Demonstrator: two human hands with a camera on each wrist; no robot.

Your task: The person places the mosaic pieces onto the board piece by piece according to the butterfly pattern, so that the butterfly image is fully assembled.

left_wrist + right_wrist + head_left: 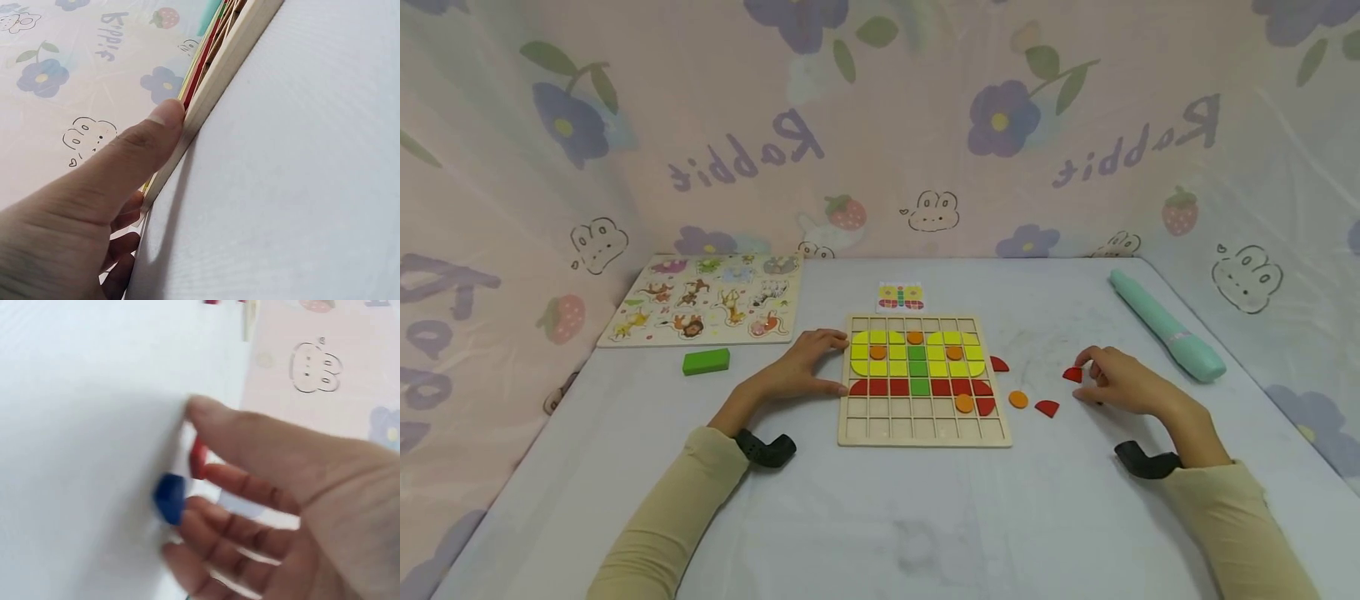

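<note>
At the left edge of a wooden grid board (pixel 925 429), my left hand (pixel 801 367) rests its thumb and fingertips; in the left wrist view the thumb (pixel 134 147) touches the rim. Yellow, green, red and orange pieces lie in the board's upper and middle squares. To the right, my right hand (pixel 1120 382) has its bent index finger and thumb around a red quarter-round piece (pixel 1072 375). In the right wrist view that red piece (pixel 199 457) shows between thumb and index finger, and a blue piece (pixel 169 498) is by the other fingertips. I cannot tell whether the fingers pinch either piece.
Beside the board lie red pieces (pixel 1047 408) and an orange disc (pixel 1018 399). A picture card (pixel 901 297) is behind it. An animal puzzle (pixel 700 304) and a green block (pixel 706 362) are at left, a mint-green pouch (pixel 1168 327) at right.
</note>
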